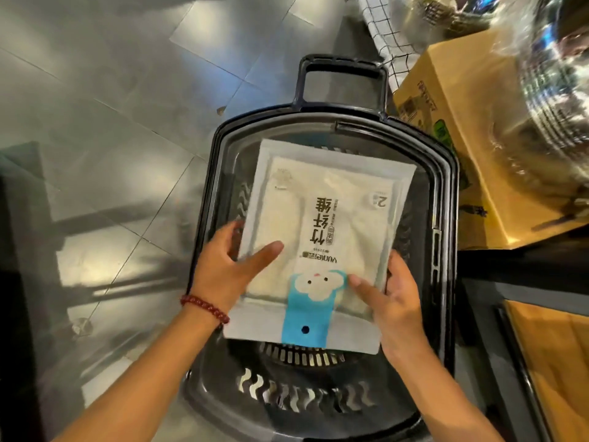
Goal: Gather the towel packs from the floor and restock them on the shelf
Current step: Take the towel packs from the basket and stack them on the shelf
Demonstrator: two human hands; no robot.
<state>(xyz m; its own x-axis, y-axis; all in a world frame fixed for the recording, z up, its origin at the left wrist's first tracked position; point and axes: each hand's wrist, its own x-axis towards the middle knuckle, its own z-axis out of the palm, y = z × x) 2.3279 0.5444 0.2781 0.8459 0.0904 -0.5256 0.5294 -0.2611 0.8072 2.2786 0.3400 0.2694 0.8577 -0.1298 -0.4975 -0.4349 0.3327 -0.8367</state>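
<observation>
- Left grip: bare hand at the left edge of the towel pack; thumb lies across the top face, fingers go under the edge, pinching the pack.
- Right grip: bare hand at the right near corner of the same pack; thumb on top, fingers hidden beneath, pinching it.
- Towel pack: 1 flat clear-and-white pouch, pale folded cloth inside, label up, print upside down to the wearer, blue strip with a cartoon face at the near end. It is held level over the open basket; whether it touches the bottom cannot be told.
- Basket: dark plastic, slotted walls, pull handle at the far end, standing on the floor.
- Bracelet: red beads, on the left wrist.
- Cardboard box: tan, just beside the basket's far right corner.
- Checked cloth: white with a dark grid, beyond the handle.
- Floor: grey glossy tiles.
</observation>
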